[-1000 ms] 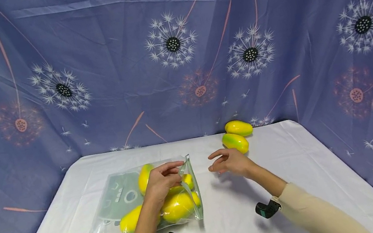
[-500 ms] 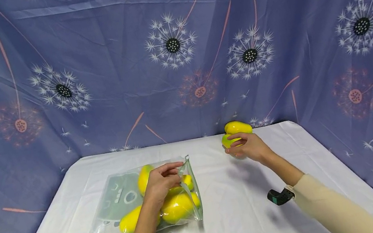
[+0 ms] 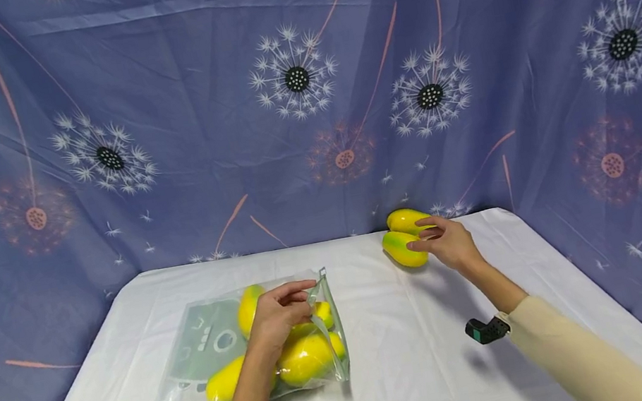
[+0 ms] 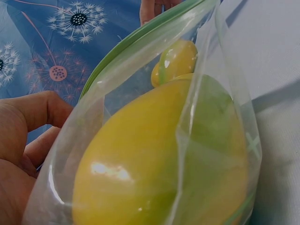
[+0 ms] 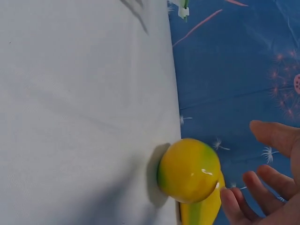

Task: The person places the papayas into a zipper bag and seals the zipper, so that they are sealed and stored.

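A clear zip bag [image 3: 207,342] with a green printed panel lies on the left, several yellow mangoes [image 3: 307,360] inside. My left hand [image 3: 280,315] pinches the upper side of its mouth. The green zip edge [image 4: 129,44] arches over a large mango [image 4: 140,154] in the left wrist view. Toward the back right, a yellow-green mango [image 3: 402,248] lies in front of another mango [image 3: 407,221]. My right hand [image 3: 457,247] hovers just right of this pair, fingers spread and loosely bent, holding nothing. In the right wrist view, its fingertips [image 5: 229,197] appear beside the mangoes.
A white cloth [image 3: 393,388] covers the table. Blue dandelion-print fabric [image 3: 314,159] hangs close behind the table's back edge and along both sides. The rear mango lies right at that back edge. A black device [image 3: 485,329] sticks out from the right wrist.
My right hand has moved right and away from me, passing over the front mango to the right side of the pair. The left hand and the bag have stayed put.
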Demonstrator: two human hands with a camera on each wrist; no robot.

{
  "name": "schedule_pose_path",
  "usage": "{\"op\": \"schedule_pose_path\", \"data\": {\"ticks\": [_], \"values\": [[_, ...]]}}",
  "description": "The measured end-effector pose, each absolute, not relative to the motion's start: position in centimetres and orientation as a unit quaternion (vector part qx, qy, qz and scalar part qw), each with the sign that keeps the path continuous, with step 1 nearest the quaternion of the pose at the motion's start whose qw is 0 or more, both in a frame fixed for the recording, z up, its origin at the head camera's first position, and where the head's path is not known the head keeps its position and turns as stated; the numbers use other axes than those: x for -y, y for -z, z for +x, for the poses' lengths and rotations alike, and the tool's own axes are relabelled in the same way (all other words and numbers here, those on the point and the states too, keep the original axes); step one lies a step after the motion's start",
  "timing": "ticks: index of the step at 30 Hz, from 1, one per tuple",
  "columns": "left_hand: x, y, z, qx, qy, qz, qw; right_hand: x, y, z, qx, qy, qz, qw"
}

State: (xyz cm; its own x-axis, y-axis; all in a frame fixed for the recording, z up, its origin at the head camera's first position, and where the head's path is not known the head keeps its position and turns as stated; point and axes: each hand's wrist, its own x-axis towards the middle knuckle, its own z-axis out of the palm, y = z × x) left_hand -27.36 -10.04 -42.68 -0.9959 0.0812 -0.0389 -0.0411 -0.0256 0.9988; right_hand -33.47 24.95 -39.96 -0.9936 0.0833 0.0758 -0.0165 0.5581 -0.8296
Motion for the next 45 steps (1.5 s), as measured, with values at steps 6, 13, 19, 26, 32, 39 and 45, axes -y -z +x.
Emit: {"op": "schedule_pose_path", "data": {"ticks": [6,13,19,26,32,39,45], "values": [[10.0,42.7,-27.2,-0.699,-0.713,0.013,0.039,-25.0,41.5,-34.0,0.887,-0.451,-0.034,0.09],[9.9,42.7,-27.2,-0.7,-0.712,0.018,0.043,-25.0,43.2,-34.2,0.881,-0.455,-0.047,0.119],[10.0,42.7,-27.3,-0.703,-0.71,0.02,0.042,-24.8,43.8,-34.7,0.884,-0.447,-0.04,0.132],[10.0,42.6,-27.4,-0.698,-0.715,0.021,0.044,-24.7,44.0,-35.3,0.888,-0.44,-0.046,0.13],[10.0,42.7,-27.2,-0.692,-0.72,0.022,0.047,-24.5,44.4,-35.5,0.888,-0.441,-0.053,0.119],[10.0,42.7,-27.1,-0.692,-0.72,0.021,0.045,-24.3,44.8,-35.5,0.888,-0.441,-0.061,0.112],[10.0,42.8,-27.3,-0.694,-0.718,0.017,0.049,-24.4,45.0,-35.6,0.891,-0.432,-0.07,0.119]]}}
